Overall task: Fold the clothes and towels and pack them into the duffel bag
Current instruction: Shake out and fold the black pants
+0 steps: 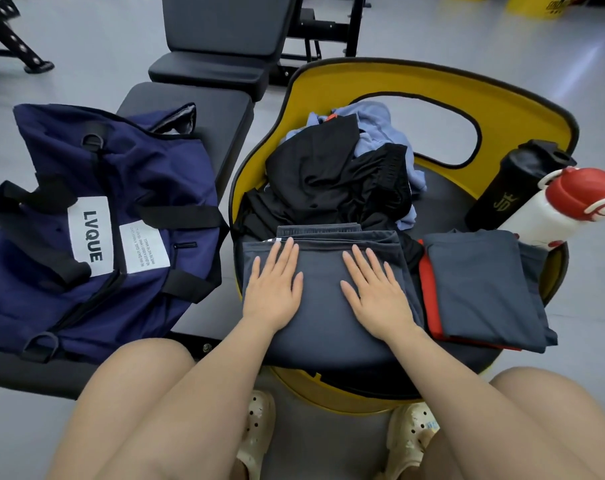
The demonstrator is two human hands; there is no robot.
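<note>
A folded dark grey garment (323, 289) lies on the near part of the yellow-rimmed round seat (522, 109). My left hand (273, 289) and my right hand (377, 292) both press flat on it, fingers straight. Behind it sits a loose heap of black clothes (332, 181) with a light blue garment (380, 129) on the far side. To the right lies a folded stack, a grey piece (481, 285) over a red one (429, 292). The navy duffel bag (86, 216) rests on the black bench to the left, its top opening at the far end.
A black shaker bottle (512, 181) and a white bottle with a red cap (567, 209) lean at the seat's right edge. Black padded benches (221, 39) stand behind. My knees and pale clogs (259, 427) are at the bottom, on a grey floor.
</note>
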